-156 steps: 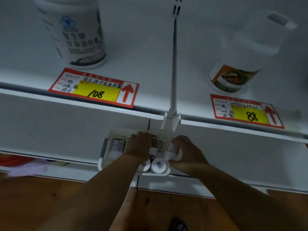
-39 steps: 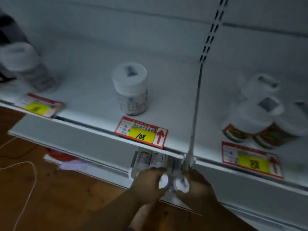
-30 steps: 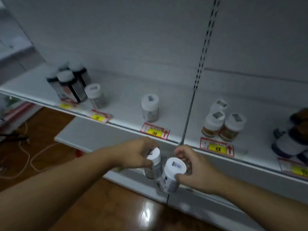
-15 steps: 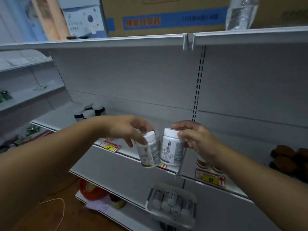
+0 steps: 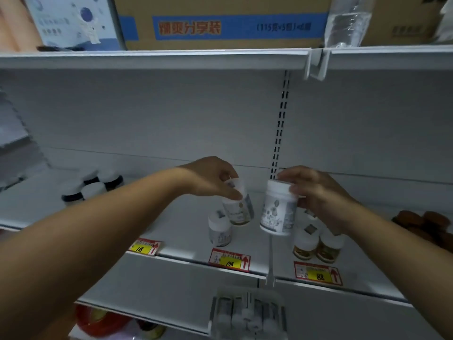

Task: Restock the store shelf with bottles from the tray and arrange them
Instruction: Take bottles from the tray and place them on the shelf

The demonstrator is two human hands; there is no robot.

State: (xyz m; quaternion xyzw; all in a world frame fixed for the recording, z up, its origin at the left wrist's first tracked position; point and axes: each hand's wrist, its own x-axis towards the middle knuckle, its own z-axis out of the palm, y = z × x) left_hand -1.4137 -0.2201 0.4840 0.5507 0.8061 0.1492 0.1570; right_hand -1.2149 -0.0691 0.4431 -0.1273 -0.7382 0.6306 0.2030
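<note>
My left hand (image 5: 210,176) grips the cap of a white bottle (image 5: 239,208), tilted and held just above the middle shelf (image 5: 188,231). My right hand (image 5: 311,190) holds a second, larger white bottle (image 5: 278,209) by its cap, beside the first. One matching white bottle (image 5: 219,229) stands on the shelf below my left hand, behind the red and yellow 108 price tag (image 5: 229,259). The tray (image 5: 247,312) with several lying bottles rests on the lower shelf at the bottom centre.
Brown-labelled bottles (image 5: 316,241) stand right of the shelf divider (image 5: 270,256), above the 88 tag (image 5: 317,276). Dark bottles (image 5: 94,185) sit far left, brown items (image 5: 426,224) far right. Cardboard boxes (image 5: 220,20) fill the top shelf. A red object (image 5: 98,320) lies at lower left.
Both hands have taken a bottle each out of the tray and lifted them to the middle shelf. Since half a second ago they moved forward over the shelf and slightly apart.
</note>
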